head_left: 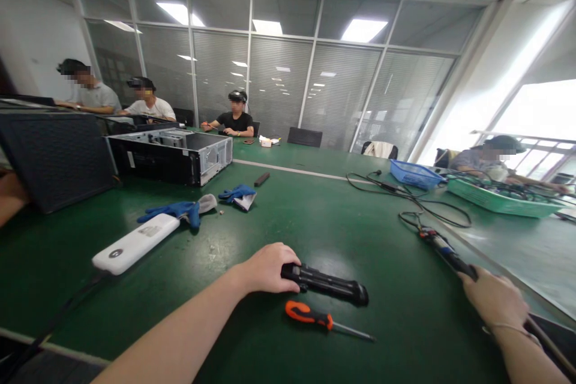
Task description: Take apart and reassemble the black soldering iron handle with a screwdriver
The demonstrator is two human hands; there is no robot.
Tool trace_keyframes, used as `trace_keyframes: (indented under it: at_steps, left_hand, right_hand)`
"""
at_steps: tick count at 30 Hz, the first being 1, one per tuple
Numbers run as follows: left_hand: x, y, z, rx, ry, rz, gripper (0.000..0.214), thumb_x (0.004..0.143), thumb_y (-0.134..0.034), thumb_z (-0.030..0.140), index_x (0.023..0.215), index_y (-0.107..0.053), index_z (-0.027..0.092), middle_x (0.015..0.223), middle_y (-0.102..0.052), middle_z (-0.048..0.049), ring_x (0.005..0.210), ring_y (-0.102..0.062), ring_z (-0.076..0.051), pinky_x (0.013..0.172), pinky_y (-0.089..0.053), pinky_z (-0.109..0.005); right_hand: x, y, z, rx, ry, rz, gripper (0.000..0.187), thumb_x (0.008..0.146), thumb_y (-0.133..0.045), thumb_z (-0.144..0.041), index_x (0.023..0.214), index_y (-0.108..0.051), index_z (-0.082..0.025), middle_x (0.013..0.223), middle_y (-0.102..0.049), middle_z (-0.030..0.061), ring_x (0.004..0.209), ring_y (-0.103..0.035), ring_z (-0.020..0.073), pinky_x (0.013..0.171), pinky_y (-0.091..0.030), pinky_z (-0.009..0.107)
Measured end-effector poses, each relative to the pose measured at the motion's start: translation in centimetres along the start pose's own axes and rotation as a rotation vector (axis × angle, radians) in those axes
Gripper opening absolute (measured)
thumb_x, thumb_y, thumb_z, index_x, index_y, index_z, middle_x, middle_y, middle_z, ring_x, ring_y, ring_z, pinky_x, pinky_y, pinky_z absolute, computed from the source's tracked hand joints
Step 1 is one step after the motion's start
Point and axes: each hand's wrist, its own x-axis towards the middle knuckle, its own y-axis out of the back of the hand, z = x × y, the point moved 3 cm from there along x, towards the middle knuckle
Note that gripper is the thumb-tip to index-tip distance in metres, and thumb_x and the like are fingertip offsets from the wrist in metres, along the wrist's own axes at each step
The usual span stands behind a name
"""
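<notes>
My left hand [269,268] rests on the green table [315,222], its fingers closed round one end of a long black tool [328,284] that lies flat. Just in front of it lies a screwdriver [315,318] with an orange and black handle, untouched. My right hand [492,298] is closed round the lower end of a dark rod-shaped tool [443,249] with a cable, which points up and to the left over the table.
A white power strip [135,243] and blue gloves [180,211] lie at the left. An open computer case [173,156] stands behind them. Black cables [405,195], a blue basket [416,174] and a green tray [499,201] are at the right. Several people sit around the table.
</notes>
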Motion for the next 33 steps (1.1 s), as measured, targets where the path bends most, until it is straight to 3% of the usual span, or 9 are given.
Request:
trace_keyframes:
  at_steps: [3, 11, 17, 20, 24, 30, 33]
  left_hand:
    - [0.0, 0.1, 0.0, -0.002, 0.004, -0.005, 0.045, 0.068, -0.082, 0.040, 0.104, -0.071, 0.016, 0.103, -0.071, -0.0094, 0.097, -0.065, -0.026, 0.089, -0.048, -0.035]
    - [0.0, 0.2, 0.1, -0.003, 0.008, -0.007, 0.045, 0.068, -0.082, 0.041, 0.104, -0.071, 0.016, 0.103, -0.071, -0.0089, 0.097, -0.065, -0.026, 0.089, -0.048, -0.034]
    - [0.0, 0.2, 0.3, 0.046, 0.007, -0.015, 0.047, 0.070, -0.080, 0.043, 0.107, -0.071, 0.015, 0.105, -0.071, -0.0102, 0.098, -0.065, -0.027, 0.090, -0.048, -0.035]
    - [-0.1, 0.1, 0.4, 0.076, 0.011, -0.022, 0.046, 0.071, -0.079, 0.045, 0.105, -0.072, 0.014, 0.102, -0.072, -0.0101, 0.096, -0.066, -0.027, 0.090, -0.048, -0.036]
    - [0.0, 0.1, 0.6, 0.107, 0.003, -0.019, 0.044, 0.069, -0.079, 0.047, 0.099, -0.074, 0.015, 0.093, -0.073, -0.0088, 0.089, -0.068, -0.026, 0.086, -0.049, -0.034]
    - [-0.1, 0.1, 0.6, 0.103, -0.034, 0.046, 0.045, 0.066, -0.081, 0.047, 0.097, -0.074, 0.016, 0.090, -0.074, -0.0075, 0.087, -0.068, -0.025, 0.086, -0.050, -0.035]
    - [0.0, 0.3, 0.7, 0.087, -0.114, 0.113, 0.046, 0.066, -0.083, 0.043, 0.100, -0.072, 0.015, 0.095, -0.074, -0.0082, 0.091, -0.068, -0.025, 0.090, -0.050, -0.035]
  right_hand:
    - [-0.7, 0.4, -3.5, 0.063, 0.032, -0.125, 0.069, 0.078, -0.039, -0.058, 0.109, -0.071, -0.006, 0.084, -0.067, 0.0287, 0.078, -0.065, 0.0464, 0.060, -0.048, 0.054]
    - [-4.3, -0.2, -15.5, 0.392, 0.385, -0.287, 0.052, 0.081, -0.052, -0.054, 0.118, -0.067, -0.021, 0.115, -0.070, 0.0084, 0.102, -0.066, 0.0289, 0.090, -0.052, 0.041]
    - [-8.2, 2.8, -23.2, 0.776, 0.486, -0.587, 0.061, 0.079, -0.066, -0.039, 0.136, -0.052, -0.021, 0.115, -0.071, 0.0074, 0.108, -0.065, 0.0271, 0.099, -0.047, 0.044]
    - [-9.2, 4.1, -24.8, 0.843, 0.524, -0.714, 0.065, 0.078, -0.069, -0.036, 0.138, -0.050, -0.022, 0.116, -0.071, 0.0061, 0.108, -0.065, 0.0264, 0.102, -0.045, 0.045]
    - [-9.5, 4.4, -25.0, 0.881, 0.522, -0.799, 0.065, 0.077, -0.071, -0.037, 0.137, -0.051, -0.022, 0.119, -0.069, 0.0069, 0.110, -0.064, 0.0270, 0.103, -0.044, 0.047]
    - [-9.6, 4.4, -24.7, 0.862, 0.534, -0.748, 0.062, 0.077, -0.071, -0.040, 0.134, -0.054, -0.024, 0.118, -0.070, 0.0074, 0.111, -0.064, 0.0278, 0.103, -0.045, 0.048]
    - [-9.7, 5.3, -24.8, 0.787, 0.600, -0.617, 0.056, 0.078, -0.071, -0.043, 0.129, -0.060, -0.024, 0.124, -0.066, 0.0089, 0.116, -0.060, 0.0284, 0.104, -0.045, 0.048]
